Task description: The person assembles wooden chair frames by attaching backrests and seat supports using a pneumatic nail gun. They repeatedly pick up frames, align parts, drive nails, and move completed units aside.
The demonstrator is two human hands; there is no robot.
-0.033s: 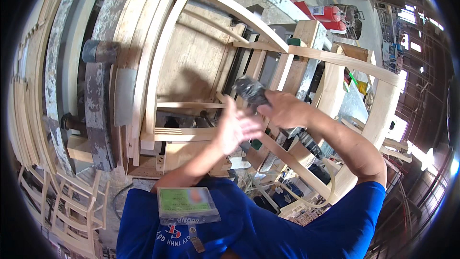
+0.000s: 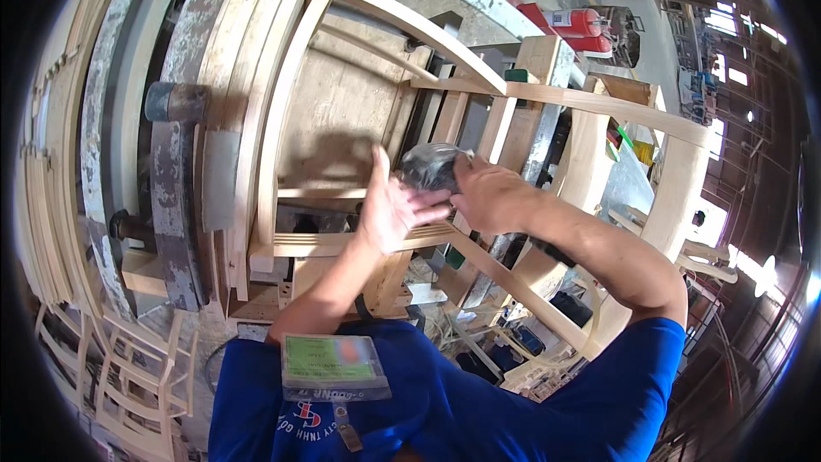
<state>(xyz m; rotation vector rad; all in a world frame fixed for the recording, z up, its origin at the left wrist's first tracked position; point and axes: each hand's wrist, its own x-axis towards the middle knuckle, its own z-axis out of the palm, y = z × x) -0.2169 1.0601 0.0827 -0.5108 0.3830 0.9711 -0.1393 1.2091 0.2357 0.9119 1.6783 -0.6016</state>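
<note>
My right hand (image 2: 494,197) is closed around one end of a dark, shiny, rounded object (image 2: 430,168), whose kind is blurred by motion. My left hand (image 2: 389,212) is open with its thumb up, its fingers reaching under the object's left end; whether they touch it I cannot tell. Below and beyond both hands lies a pale wooden frame (image 2: 410,15) with curved rails, resembling a chair frame. One of its slatted rails (image 2: 329,244) passes just beneath my left hand. A flat wooden panel (image 2: 338,107) catches the shadow of my hands.
Worn metal clamp bars (image 2: 175,197) and long wooden strips (image 2: 227,77) run along the left. Red fire extinguishers (image 2: 581,23) sit on the floor at the far right. Finished-looking wooden chair frames (image 2: 141,368) stand at the lower left.
The dark object in my right hand has swung left and slightly down, tilting more level. My left hand has shifted left, and its fingers are now close under the object.
</note>
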